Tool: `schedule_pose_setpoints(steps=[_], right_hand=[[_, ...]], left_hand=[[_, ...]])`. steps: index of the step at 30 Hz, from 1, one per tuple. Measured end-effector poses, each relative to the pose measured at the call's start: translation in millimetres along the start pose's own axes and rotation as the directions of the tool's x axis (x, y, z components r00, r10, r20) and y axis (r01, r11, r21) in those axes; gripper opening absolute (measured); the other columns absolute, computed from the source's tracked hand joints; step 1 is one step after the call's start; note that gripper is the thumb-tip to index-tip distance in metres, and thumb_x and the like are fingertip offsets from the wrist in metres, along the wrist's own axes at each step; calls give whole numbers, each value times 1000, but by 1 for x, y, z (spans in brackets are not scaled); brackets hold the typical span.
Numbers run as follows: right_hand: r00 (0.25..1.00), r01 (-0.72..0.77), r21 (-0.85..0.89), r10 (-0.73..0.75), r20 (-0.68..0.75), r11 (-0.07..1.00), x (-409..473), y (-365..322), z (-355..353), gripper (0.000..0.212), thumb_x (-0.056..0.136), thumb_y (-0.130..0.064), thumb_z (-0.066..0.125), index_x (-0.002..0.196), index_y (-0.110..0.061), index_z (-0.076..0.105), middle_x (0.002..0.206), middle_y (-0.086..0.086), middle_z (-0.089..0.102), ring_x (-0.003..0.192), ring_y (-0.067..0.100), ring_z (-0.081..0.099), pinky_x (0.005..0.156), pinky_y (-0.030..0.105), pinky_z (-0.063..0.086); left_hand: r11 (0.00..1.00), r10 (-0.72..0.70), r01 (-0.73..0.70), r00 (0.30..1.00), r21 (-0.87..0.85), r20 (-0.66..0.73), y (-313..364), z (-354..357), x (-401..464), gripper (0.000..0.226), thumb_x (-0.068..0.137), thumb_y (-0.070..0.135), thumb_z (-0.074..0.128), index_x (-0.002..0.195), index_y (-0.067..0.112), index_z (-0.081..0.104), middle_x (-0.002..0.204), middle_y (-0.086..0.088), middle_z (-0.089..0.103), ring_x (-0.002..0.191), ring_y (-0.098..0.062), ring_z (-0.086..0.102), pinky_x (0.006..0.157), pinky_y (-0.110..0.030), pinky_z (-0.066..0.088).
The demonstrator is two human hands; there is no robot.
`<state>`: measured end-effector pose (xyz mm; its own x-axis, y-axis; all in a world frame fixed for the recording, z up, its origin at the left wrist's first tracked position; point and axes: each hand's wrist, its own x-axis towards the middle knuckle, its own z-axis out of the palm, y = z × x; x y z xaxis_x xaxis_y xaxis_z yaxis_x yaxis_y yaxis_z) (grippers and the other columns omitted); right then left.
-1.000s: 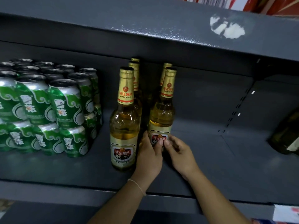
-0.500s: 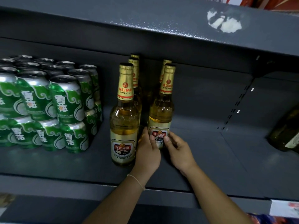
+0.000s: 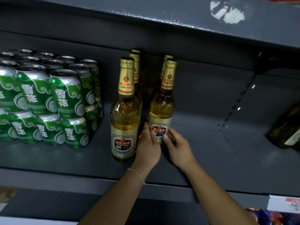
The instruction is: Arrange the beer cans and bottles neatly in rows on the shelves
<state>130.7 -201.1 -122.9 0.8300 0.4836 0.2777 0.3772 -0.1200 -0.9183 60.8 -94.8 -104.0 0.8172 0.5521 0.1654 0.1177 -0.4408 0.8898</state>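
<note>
Both hands hold the same beer bottle (image 3: 161,109) low on its label: the left hand (image 3: 148,148) wraps its fingers (image 3: 152,135) around the left side, and the right hand (image 3: 177,147) pinches the right side with its thumb on the label. The bottle stands upright on the dark shelf (image 3: 203,153), just right of a front bottle (image 3: 125,114), with more bottles lined up behind both. Well to the left sit green cans (image 3: 48,101), stacked two high in rows. A dark bottle (image 3: 287,129) lies at the far right.
</note>
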Motion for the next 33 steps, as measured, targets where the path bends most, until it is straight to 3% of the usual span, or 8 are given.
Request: schedule_pose_setpoints(steps=[7,12,14,16,17,20,26,33], right_hand=[[1000,-8,-7,8,9,1000,-1,-3,0,40,100,-13,54,140,-14,53,128,-5,66,117,-1,60,99,14,45],[977,-158,165,178,-117,974,1,-5,-14,42,100,-26,55,140,-14,52,137,4,59,127,16,55,112,39,41],[947,-173,280,238,-216,944,-2,-15,-31,29,99,-24,55,125,-13,61,124,6,65,119,22,60,108,41,46],[932,-130,347,234,-278,929,-8,-27,-57,14,99,-21,55,106,-17,66,103,3,67,101,22,63,91,36,53],[925,-99,347,215,-314,932,-12,-31,-74,11,99,-20,55,101,-18,66,96,2,67,93,19,62,84,33,53],[891,-14,306,151,-427,952,-32,-32,-129,10,98,-17,58,97,-18,68,88,1,67,82,12,60,73,25,51],[794,17,192,103,-599,981,-78,-15,-233,14,97,-11,58,92,-19,68,84,-1,68,77,9,60,72,23,49],[654,-21,17,26,-756,1000,-123,3,-364,13,96,-12,60,93,-22,67,84,2,67,78,12,61,78,33,50]], left_hand=[[997,-52,51,999,63,2,5,0,-5,54,103,27,34,152,11,19,153,-12,34,141,-25,32,114,-32,23],[983,-85,70,993,167,86,28,-11,-23,45,94,9,46,138,8,36,140,-11,45,128,-24,45,100,-20,30],[965,-48,9,988,261,146,33,-14,-32,29,92,7,47,121,9,48,119,-10,56,106,-21,56,89,-22,45],[946,-30,-22,987,323,157,37,-13,-43,9,93,12,45,95,14,53,89,-5,58,77,-16,56,62,-26,46],[932,-7,-47,989,359,147,40,-11,-49,12,94,16,44,90,16,54,82,-4,58,71,-15,56,61,-31,48],[925,140,-188,976,331,165,59,13,-67,17,95,18,47,101,16,64,92,-4,66,80,-15,59,78,-35,52],[885,415,-452,874,110,252,118,107,-75,26,97,15,51,117,14,67,113,0,69,106,-12,62,81,-4,31],[813,541,-582,734,-30,411,176,224,-85,29,99,19,48,123,15,63,120,1,65,111,-13,59,90,-16,40]])
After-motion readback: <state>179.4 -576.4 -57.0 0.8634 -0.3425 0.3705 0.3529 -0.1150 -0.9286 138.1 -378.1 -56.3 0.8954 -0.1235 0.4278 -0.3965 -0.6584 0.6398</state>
